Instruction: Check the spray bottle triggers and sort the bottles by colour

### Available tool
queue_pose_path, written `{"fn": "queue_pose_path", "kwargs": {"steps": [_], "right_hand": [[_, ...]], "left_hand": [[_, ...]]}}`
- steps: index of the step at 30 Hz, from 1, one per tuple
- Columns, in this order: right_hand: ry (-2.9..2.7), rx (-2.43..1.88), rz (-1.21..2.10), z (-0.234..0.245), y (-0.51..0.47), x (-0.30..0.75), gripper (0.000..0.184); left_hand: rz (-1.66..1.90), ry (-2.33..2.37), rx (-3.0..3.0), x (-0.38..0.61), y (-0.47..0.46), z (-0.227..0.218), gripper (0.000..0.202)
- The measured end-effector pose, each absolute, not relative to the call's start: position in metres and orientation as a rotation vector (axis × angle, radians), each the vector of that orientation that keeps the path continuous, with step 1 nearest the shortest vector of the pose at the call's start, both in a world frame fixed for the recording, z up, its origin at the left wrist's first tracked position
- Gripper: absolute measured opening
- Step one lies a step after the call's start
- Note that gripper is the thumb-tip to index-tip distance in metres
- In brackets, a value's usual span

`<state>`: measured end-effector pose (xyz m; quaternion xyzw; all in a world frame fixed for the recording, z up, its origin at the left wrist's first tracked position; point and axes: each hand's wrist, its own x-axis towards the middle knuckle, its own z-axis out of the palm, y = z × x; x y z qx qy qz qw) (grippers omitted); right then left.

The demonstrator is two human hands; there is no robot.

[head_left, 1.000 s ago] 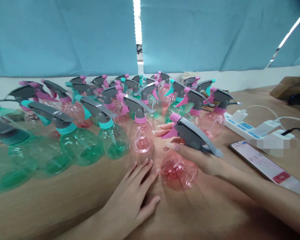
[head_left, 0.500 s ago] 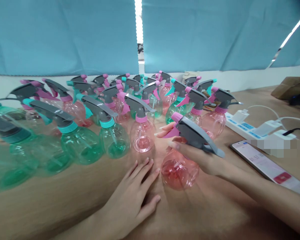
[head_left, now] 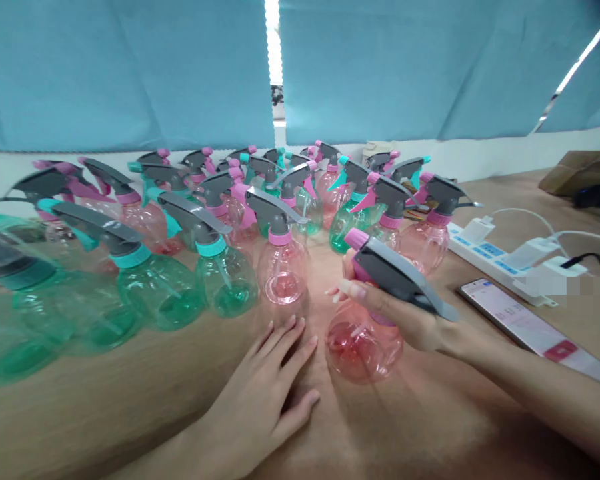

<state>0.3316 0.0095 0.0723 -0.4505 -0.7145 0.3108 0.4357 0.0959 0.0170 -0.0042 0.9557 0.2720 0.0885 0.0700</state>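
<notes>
My right hand [head_left: 400, 310] is closed around the neck and trigger of a pink spray bottle [head_left: 363, 347] with a grey and pink spray head. That bottle stands on the table, tilted slightly. My left hand [head_left: 267, 387] lies flat on the tabletop with its fingers spread, left of the held bottle and holding nothing. Just beyond my left fingertips stands another pink spray bottle [head_left: 283, 273]. Beside it on the left is a green spray bottle [head_left: 225, 283] with a turquoise collar, and a second green spray bottle [head_left: 160, 293] follows further left.
Several more pink and green spray bottles crowd the back of the wooden table [head_left: 145, 407]. At the right are a white power strip [head_left: 495, 257] with plugs and cables, a phone [head_left: 535, 330] and a brown paper bag [head_left: 580, 172]. A blue curtain [head_left: 130, 73] hangs behind.
My right hand's fingers have curled in around the spray trigger, where they were stretched out before. The held bottle has shifted slightly right. My left hand stays in place.
</notes>
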Motion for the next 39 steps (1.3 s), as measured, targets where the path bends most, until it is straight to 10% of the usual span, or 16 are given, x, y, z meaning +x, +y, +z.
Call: {"fn": "queue_pose_path", "kwargs": {"steps": [39], "right_hand": [[-1.639, -0.925, 0.876, 0.068, 0.014, 0.321, 0.029]], "left_hand": [[0.272, 0.812, 2.904, 0.096, 0.019, -0.005, 0.056]]}}
